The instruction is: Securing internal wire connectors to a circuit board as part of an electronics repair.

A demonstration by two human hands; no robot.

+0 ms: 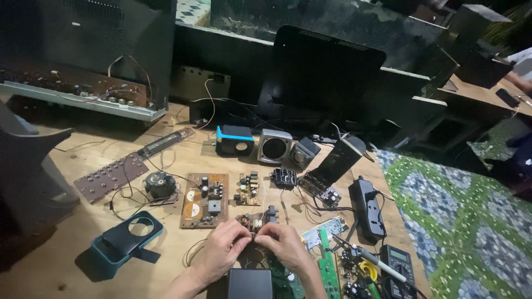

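Both my hands meet low in the centre of the head view, above a dark box-shaped unit [249, 283]. My left hand [220, 252] and my right hand [284, 247] pinch a small wired part [253, 237] between their fingertips. Just beyond the fingers lies a small circuit board [256, 220] with dark components. A green circuit board [328, 264] lies right of my right hand. What exactly sits between my fingertips is too small to tell.
On the wooden table lie a brown circuit board [204, 200], a teal speaker shell [126, 239], small speakers [274, 146], a black power strip [369, 206], a soldering iron [372, 259] and a multimeter [398, 264]. A patterned green mat [460, 221] covers the right side. Another person's arm [518, 79] shows far right.
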